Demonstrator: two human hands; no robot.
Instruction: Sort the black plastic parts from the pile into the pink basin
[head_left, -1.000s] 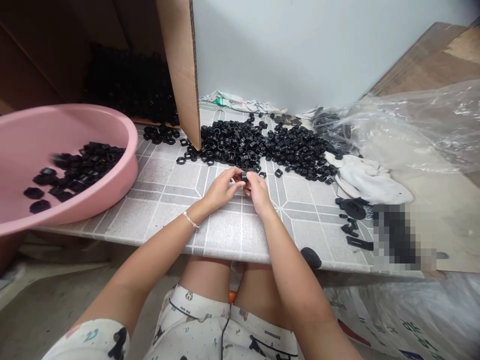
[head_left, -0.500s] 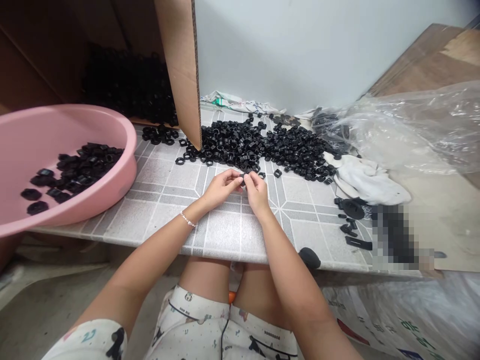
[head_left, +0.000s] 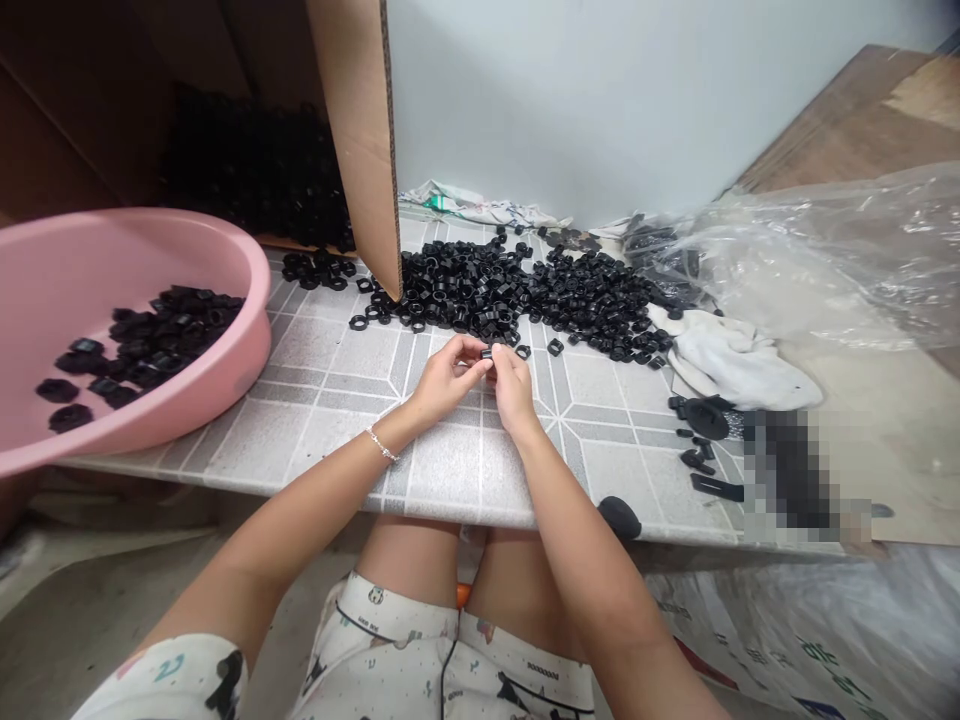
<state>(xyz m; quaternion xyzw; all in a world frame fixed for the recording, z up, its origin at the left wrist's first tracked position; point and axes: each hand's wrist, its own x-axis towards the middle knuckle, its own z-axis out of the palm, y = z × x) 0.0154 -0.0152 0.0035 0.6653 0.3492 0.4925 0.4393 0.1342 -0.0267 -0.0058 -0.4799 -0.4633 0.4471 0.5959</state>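
Between my fingertips is a small black plastic nut (head_left: 486, 354), mostly covered by the fingers. My left hand (head_left: 448, 378) pinches it from the left, and my right hand (head_left: 513, 386) closes on it from the right. Both hands are just above the tiled-pattern tabletop (head_left: 442, 465), at the near edge of a large pile of black ring-shaped nuts (head_left: 480, 285). One loose nut (head_left: 555, 347) lies to the right of my hands.
A pink basin (head_left: 255, 300) with black pieces stands at left. Behind it, a cardboard box (head_left: 360, 140) holds more black parts. A white glove (head_left: 739, 360), clear plastic sheeting (head_left: 817, 260) and a round black object (head_left: 619, 516) lie to the right.
The fingers of both hands have shifted slightly around the small black nut, with the left thumb now lower. The pile, basin and box look the same.
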